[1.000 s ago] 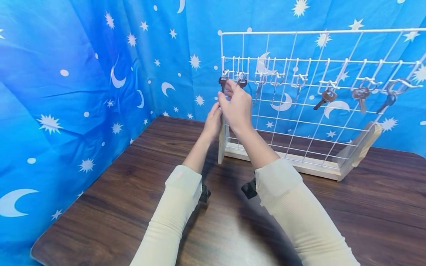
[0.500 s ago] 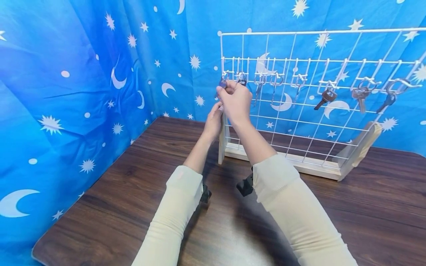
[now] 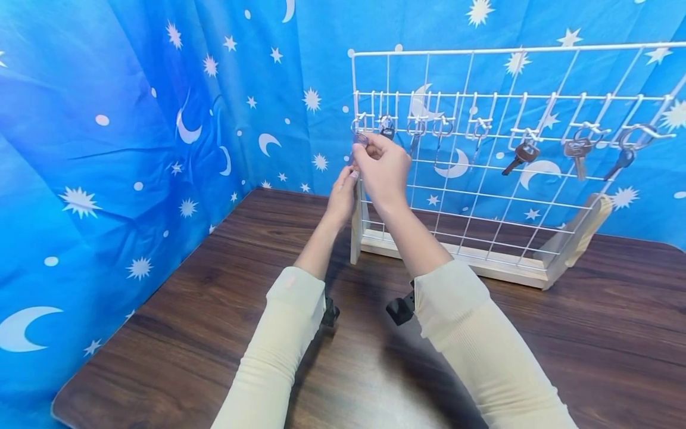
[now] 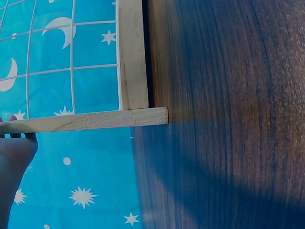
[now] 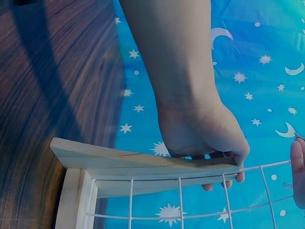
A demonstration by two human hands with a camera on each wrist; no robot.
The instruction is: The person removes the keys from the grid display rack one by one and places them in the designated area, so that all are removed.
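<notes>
Starry drape (image 3: pixel 214 59) behind the rack (image 3: pixel 514 274). Left hand (image 3: pixel 342 195) grips the rack's left post (image 4: pixel 86 121); right hand (image 3: pixel 384 170) pinches a key (image 3: pixel 360 140) at the rack's left end, below its ring (image 3: pixel 352 125). Best, I'd judge: post braced firmly, pinch light.

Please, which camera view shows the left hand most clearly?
The right wrist view: the left hand is large there, gripping the wooden post. The head view shows it smaller; the left wrist view cuts it off at the edge.
</notes>
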